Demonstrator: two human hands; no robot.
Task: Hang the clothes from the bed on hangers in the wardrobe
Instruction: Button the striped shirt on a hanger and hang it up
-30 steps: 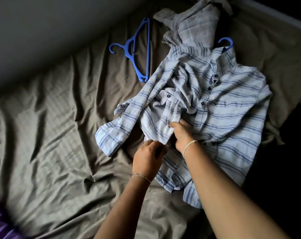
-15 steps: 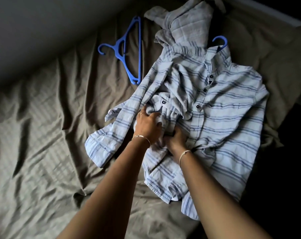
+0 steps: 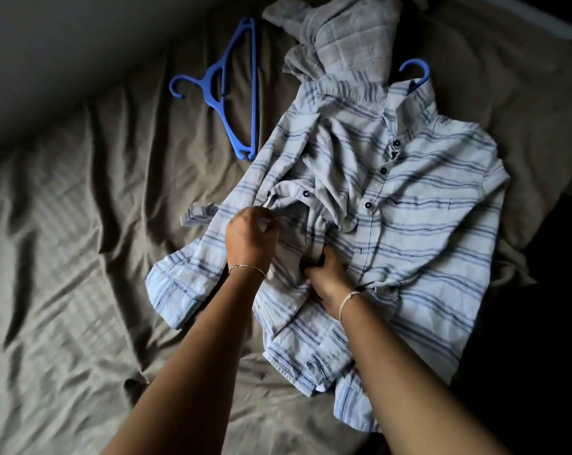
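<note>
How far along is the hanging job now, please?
Done: a blue hook shows at the collar of the striped shirt, still on the bed. In hand: the left hand and right hand hold its front fabric. Left: the grey checked garment, the spare hanger, then the wardrobe.

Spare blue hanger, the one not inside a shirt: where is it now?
Head view, upper left of centre: the spare blue hanger lies flat on the brown bedsheet, just left of the striped shirt, hook pointing left.
</note>
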